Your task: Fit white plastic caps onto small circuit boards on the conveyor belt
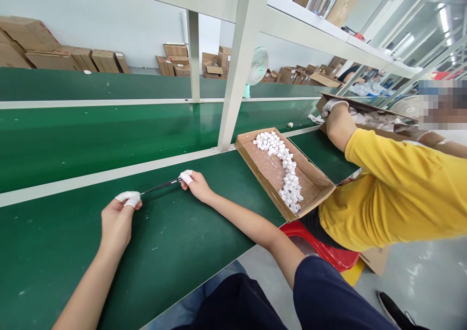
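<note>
A thin dark strip-like piece (160,186), narrower at its left end, stretches between my two hands just above the green worktable (175,233). My left hand (120,218), with white finger covers, pinches its left end between thumb and fingers. At the other end my right hand (195,184), also with a white fingertip cover, is closed on it. What kind of thing the dark piece is I cannot make out. To the right of my right forearm lies a shallow cardboard tray (251,172) holding many small white pieces (290,174) in a curved heap.
A co-worker in a yellow top (394,189) reaches into a cardboard box (386,128) on the right. A pale metal post (239,67) rises behind the tray. Beyond it run a green conveyor belt (109,135) and a small fan (258,65). A red stool (328,250) stands below.
</note>
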`<action>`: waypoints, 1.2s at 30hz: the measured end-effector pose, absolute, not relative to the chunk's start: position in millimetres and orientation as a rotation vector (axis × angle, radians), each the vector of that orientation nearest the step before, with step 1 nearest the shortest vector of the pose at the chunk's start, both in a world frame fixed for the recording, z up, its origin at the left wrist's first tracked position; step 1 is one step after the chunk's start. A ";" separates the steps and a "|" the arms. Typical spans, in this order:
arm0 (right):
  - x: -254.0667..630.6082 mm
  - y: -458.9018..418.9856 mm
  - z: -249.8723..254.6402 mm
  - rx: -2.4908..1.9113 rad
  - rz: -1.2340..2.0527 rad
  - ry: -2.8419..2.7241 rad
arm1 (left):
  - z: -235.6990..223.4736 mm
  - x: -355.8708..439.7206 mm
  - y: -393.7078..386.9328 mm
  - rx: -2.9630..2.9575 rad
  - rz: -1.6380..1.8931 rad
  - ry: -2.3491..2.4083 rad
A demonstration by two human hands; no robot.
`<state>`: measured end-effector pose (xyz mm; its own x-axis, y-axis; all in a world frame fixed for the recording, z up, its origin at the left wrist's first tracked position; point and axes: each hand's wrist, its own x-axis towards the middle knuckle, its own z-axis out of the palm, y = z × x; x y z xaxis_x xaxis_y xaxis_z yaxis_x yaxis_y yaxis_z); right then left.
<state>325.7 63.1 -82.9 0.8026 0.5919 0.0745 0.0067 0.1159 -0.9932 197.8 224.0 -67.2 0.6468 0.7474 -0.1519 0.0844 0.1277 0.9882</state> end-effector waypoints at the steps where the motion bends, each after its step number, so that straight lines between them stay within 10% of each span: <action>1: 325.5 63.0 -82.7 -1.407 0.460 -0.520 | -66.0 198.3 223.3 1.371 0.547 0.780; 36: 325.0 63.8 -81.6 -1.409 0.443 -0.480 | -62.5 199.0 223.8 1.660 0.409 0.888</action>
